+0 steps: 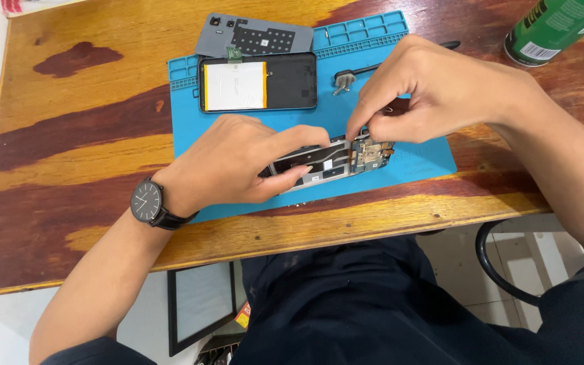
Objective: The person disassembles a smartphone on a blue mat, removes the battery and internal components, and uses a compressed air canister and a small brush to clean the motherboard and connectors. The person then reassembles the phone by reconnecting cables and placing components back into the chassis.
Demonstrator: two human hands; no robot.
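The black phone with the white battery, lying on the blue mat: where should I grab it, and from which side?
Take the black phone with the white battery by its two long edges, coming straight down from above. It lies flat and open-side up on the blue silicone mat, and both long edges look free. Avoid its far left corner, which overlaps the grey back cover behind it.

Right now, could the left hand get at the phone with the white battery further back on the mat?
Probably yes: bare blue mat lies between the left hand and that phone, though the hand is steadying the opened phone frame.
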